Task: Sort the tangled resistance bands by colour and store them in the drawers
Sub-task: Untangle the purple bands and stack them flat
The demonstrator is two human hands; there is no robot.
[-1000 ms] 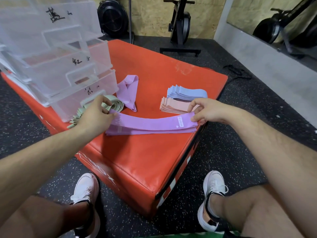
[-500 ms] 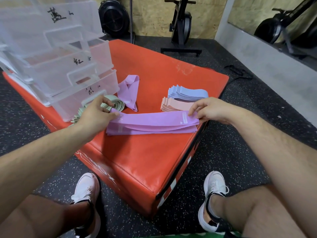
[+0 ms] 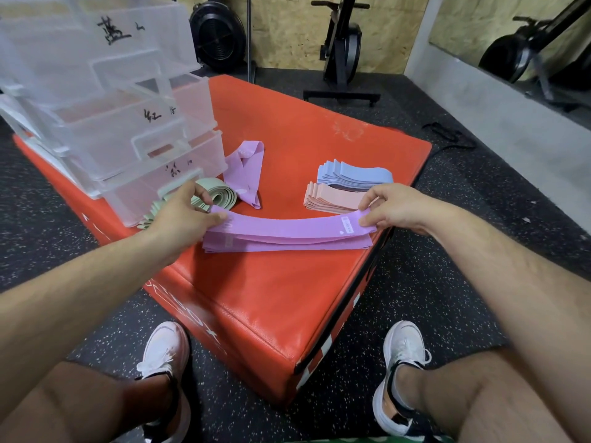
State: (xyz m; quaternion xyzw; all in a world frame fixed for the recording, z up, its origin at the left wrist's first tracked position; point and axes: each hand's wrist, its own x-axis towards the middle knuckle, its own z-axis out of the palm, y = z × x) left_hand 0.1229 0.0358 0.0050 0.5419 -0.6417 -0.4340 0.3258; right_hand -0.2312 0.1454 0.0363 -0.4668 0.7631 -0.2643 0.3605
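Purple band (image 3: 287, 227), 1, between left hand (image 3: 182, 215) and right hand (image 3: 395, 206); 3 drawers (image 3: 105, 145)

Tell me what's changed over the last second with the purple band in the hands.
The top purple band has come up slightly off the purple pile: both ends are lifted and its middle sags. The left hand and right hand keep pinching its ends; nothing was let go. The pink stack, blue stack, green bands, loose purple band and drawers stayed put.
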